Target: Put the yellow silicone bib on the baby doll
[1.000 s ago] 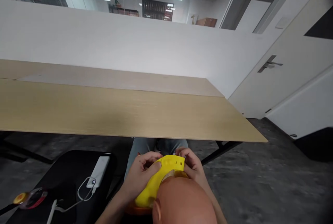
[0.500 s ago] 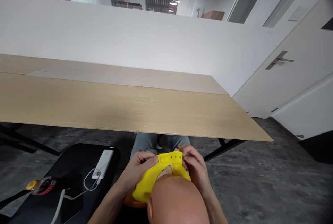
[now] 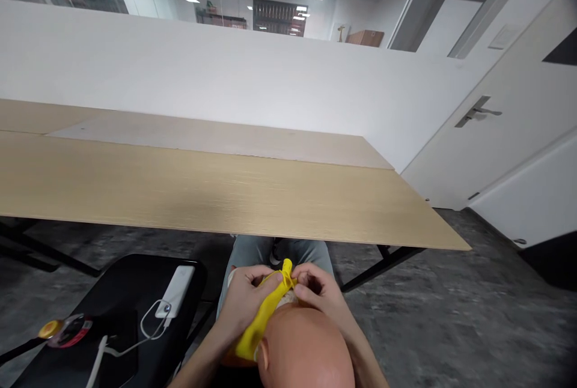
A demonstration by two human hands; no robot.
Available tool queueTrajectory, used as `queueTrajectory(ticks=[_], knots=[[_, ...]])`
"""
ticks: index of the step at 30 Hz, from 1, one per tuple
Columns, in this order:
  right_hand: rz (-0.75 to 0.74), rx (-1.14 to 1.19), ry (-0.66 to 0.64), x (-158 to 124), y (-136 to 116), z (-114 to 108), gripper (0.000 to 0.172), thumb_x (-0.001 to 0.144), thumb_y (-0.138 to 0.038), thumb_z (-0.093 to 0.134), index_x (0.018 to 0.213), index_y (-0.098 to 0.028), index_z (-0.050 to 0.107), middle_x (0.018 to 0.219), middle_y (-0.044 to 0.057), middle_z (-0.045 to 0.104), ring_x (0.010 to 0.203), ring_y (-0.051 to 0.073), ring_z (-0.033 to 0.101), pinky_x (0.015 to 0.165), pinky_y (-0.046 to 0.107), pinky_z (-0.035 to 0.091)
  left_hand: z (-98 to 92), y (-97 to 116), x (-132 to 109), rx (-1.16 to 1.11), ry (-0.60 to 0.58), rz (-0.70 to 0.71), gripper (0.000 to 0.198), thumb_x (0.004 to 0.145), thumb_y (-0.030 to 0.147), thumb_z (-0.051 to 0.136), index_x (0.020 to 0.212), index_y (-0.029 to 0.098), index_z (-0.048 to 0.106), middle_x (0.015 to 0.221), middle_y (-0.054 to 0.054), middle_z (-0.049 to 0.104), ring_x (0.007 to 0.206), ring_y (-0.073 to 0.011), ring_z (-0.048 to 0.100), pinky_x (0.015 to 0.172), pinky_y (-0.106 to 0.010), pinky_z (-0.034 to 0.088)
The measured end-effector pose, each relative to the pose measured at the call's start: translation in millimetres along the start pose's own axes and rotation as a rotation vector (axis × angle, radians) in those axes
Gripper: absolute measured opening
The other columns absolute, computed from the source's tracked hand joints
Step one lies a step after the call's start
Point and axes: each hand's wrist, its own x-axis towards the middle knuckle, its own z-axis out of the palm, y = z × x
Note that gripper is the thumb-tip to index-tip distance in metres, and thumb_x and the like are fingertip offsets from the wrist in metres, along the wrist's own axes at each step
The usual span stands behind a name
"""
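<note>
A doll (image 3: 306, 346) with a bald head sits on my lap, its back toward me. Around its neck runs a yellow bib (image 3: 256, 328) whose strap has holes and studs. My left hand (image 3: 246, 295) pinches the strap between thumb and fingers on the left. My right hand (image 3: 318, 289) pinches the strap near its end, close to the left fingertips. Between the two hands the strap is bent and stands up in a fold. The doll's front and most of the bib are hidden behind its head.
Ahead stands a long wooden table (image 3: 225, 190). On a black chair (image 3: 135, 274) at my left lie a white power bank (image 3: 175, 292) with a cable and a bottle (image 3: 70, 331) with a yellow cap. A white door (image 3: 509, 136) is at the right.
My right hand has moved left toward my left hand. The strap, flat with its holes showing before, is now folded upright between my fingers. The view has tilted slightly up.
</note>
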Motion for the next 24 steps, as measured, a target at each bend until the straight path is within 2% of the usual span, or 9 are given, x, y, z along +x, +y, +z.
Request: queueTrajectory(ticks=[3,7,11,14,19,24], knots=[[0.003,-0.026,-0.050,4,1,-1,0.028,0.072,-0.032,0.076,0.088,-0.017,0.059,0.066,-0.005,0.041,0.063,0.010,0.039,0.061,0.024,0.029,3.9,-3,3,0.067,-0.011,0.019,0.029,0.079,0.036,0.059,0.068,0.012,0.071,0.060,0.000,0.056,0.060,-0.0120,0.045,0.055,-0.022,0.032],[0.032,-0.029,-0.097,8,-1,1,0.036,0.068,-0.037,0.079,0.083,-0.018,0.052,0.065,-0.006,0.041,0.061,0.009,0.037,0.057,0.023,0.027,5.9,-2,5,0.124,-0.080,0.066,0.030,0.082,0.035,0.056,0.068,0.012,0.070,0.062,-0.001,0.058,0.061,-0.0124,0.046,0.056,-0.023,0.032],[0.020,-0.162,-0.083,9,-4,2,0.027,0.084,-0.043,0.064,0.082,-0.018,0.054,0.069,-0.002,0.048,0.065,0.011,0.042,0.062,0.024,0.030,4.5,0,6,0.111,-0.137,0.120,0.030,0.085,0.033,0.053,0.069,0.013,0.066,0.066,-0.001,0.059,0.064,-0.0125,0.048,0.059,-0.023,0.034],[-0.017,-0.218,-0.082,8,-3,3,0.028,0.093,-0.044,0.051,0.086,-0.017,0.057,0.071,-0.002,0.050,0.067,0.012,0.043,0.065,0.026,0.031,1.7,0,7,0.094,-0.172,0.131,0.031,0.087,0.035,0.052,0.070,0.013,0.065,0.069,-0.001,0.060,0.067,-0.0128,0.050,0.062,-0.022,0.036],[-0.067,-0.239,-0.035,6,2,4,0.032,0.096,-0.044,0.046,0.084,-0.017,0.057,0.073,-0.001,0.051,0.070,0.012,0.043,0.066,0.026,0.032,-2.7,-2,8,0.056,-0.236,0.075,0.025,0.081,0.037,0.061,0.074,0.013,0.066,0.071,0.000,0.059,0.069,-0.0131,0.050,0.062,-0.022,0.037],[-0.041,-0.231,0.007,4,5,6,0.033,0.097,-0.045,0.043,0.081,-0.018,0.050,0.072,-0.002,0.046,0.070,0.012,0.041,0.065,0.026,0.032,-4.8,4,8,0.031,-0.302,0.078,0.024,0.078,0.034,0.062,0.081,0.011,0.069,0.076,-0.003,0.063,0.072,-0.0155,0.054,0.065,-0.023,0.039]])
